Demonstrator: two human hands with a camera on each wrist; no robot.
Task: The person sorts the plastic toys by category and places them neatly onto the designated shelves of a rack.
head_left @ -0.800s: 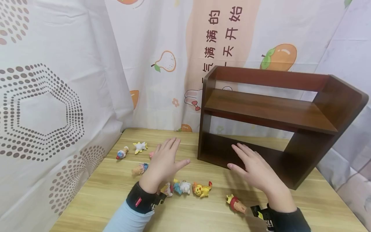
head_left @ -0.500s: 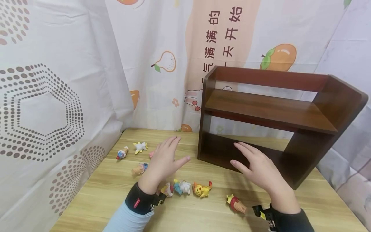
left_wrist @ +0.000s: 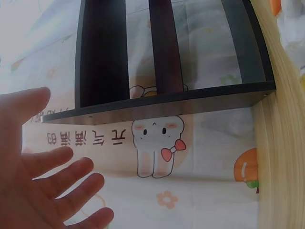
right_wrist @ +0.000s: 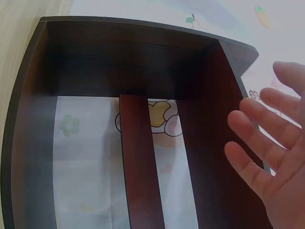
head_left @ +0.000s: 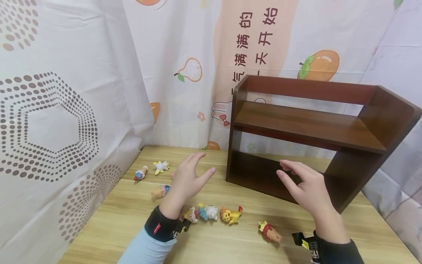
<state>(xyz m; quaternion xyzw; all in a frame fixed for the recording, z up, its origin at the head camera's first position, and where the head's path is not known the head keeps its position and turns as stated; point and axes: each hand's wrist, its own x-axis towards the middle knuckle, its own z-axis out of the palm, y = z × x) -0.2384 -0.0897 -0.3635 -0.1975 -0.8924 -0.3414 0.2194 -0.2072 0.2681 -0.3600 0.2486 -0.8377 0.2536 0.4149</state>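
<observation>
A white curtain printed with fruit and writing hangs behind everything, and a dotted cloth fills the left of the frame. The wood-grained bench spreads across the bottom. On it, right of centre, stands a dark brown two-tier bookshelf; my left wrist view alone catches its outer side panel, with the curtain's rabbit whole beneath, whereas from my head the bookshelf cuts that rabbit off.

My right hand, lower right, blocks part of the bottom compartment, its fingers loosely bent and holding nothing; the right wrist view shows them slightly apart. My left hand, near lower centre, has fingers and thumb spread, also around nothing, and hides most of a pink thing.

At lower centre lie a white-and-teal figurine and a yellow figurine; a red-collared cone figurine lies farther right. Left of my hand are a blue-topped cone figurine, a star-shaped figurine and a blue-and-white figurine.
</observation>
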